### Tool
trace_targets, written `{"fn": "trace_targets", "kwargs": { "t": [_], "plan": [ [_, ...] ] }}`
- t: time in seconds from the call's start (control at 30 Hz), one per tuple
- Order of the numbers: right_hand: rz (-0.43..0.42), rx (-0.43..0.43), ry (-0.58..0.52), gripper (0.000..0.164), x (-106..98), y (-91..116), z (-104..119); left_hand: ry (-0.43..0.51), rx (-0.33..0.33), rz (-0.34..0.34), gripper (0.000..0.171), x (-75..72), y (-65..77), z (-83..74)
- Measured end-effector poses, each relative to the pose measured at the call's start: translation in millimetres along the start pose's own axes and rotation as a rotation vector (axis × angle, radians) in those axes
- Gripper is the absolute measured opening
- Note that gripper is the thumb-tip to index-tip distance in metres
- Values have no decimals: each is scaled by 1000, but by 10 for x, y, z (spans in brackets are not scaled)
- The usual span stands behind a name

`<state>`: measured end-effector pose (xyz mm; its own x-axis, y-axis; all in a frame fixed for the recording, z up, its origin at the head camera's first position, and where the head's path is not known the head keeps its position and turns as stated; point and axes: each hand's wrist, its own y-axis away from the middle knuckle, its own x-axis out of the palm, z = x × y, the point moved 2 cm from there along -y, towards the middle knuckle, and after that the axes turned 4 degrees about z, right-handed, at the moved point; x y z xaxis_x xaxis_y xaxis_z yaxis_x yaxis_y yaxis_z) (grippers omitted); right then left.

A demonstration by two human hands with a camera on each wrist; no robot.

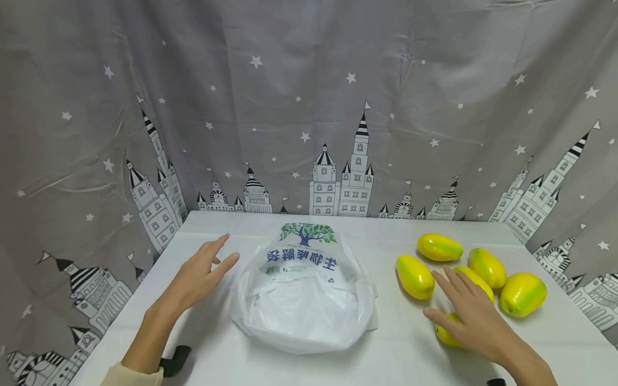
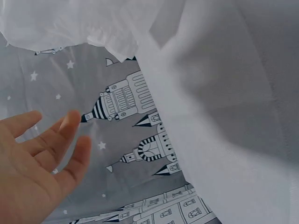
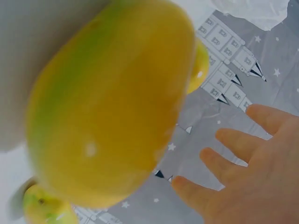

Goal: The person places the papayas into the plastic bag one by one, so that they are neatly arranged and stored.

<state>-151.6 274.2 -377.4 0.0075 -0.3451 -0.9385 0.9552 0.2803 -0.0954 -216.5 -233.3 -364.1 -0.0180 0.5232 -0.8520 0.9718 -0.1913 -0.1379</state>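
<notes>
A white plastic bag [image 1: 304,316] with a printed tree and blue characters lies on the table, its mouth spread toward the front. To its left my left hand [image 1: 200,273] hovers with fingers loosely extended, holding nothing. In the left wrist view, the same hand [image 2: 44,163] shows spread fingers, apart from the bag [image 2: 60,23]. My right hand [image 1: 470,316] is over several yellow-green, mango-like fruits [image 1: 415,277], fingers straight. It partly hides two of them. One fruit [image 3: 112,102] looms large in the right wrist view, beside the open right hand [image 3: 252,163].
More of the fruits, one at the back [image 1: 439,247] and one at the right [image 1: 523,295], lie around the right hand. The white table [image 1: 203,348] ends at a grey curtain [image 1: 270,107] printed with castles and stars.
</notes>
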Motion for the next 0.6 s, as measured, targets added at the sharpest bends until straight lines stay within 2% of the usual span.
{"fn": "trace_targets", "kwargs": {
  "t": [0.2,0.37,0.5,0.6],
  "plan": [
    [-10,1,-16,80,36,174,-153,24,-6,35,72,38,53,-53],
    [-50,-23,-27,81,91,290,-260,87,-24,118,73,114,89,-66],
    [-10,39,-34,83,128,348,-349,101,-54,160,73,177,124,-93],
    [26,101,-56,85,149,392,-418,104,-61,164,73,221,152,-127]
  ]
}}
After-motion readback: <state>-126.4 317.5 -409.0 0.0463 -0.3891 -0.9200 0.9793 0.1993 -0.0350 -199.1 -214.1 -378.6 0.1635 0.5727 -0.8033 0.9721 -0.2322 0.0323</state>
